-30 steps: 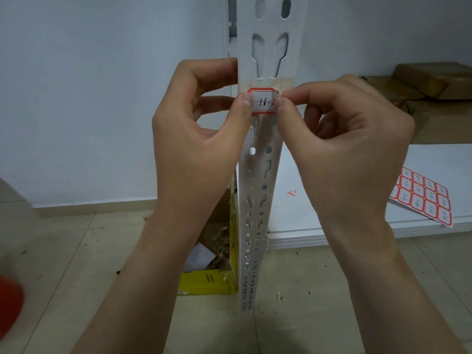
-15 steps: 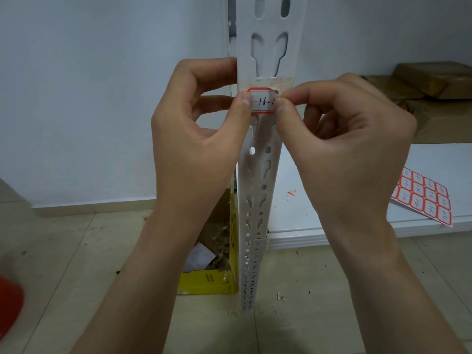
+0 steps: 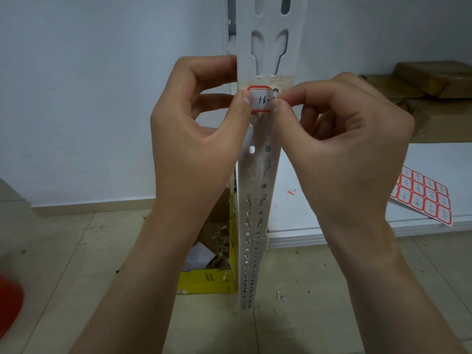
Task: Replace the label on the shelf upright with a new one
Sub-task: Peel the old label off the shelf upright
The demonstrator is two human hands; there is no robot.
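A white slotted shelf upright (image 3: 258, 190) stands in the middle of the view. On it, over a patch of yellowed glue residue, sits a white label with a red border (image 3: 261, 101) and black handwriting. My left hand (image 3: 196, 139) curls round the upright's left edge, its thumb tip on the label's left end. My right hand (image 3: 339, 139) pinches the label's right end between thumb and forefinger. That right end is hidden by the fingers.
A sheet of red-bordered labels (image 3: 421, 195) lies on the white lower shelf (image 3: 357, 228) at the right. Brown parcels (image 3: 434, 80) sit behind it. A yellow box of scraps (image 3: 209, 279) stands on the floor left of the upright. A red blurred object (image 3: 9, 302) is at far left.
The hands and label hold almost the same place; the label sits a touch further left across the upright.
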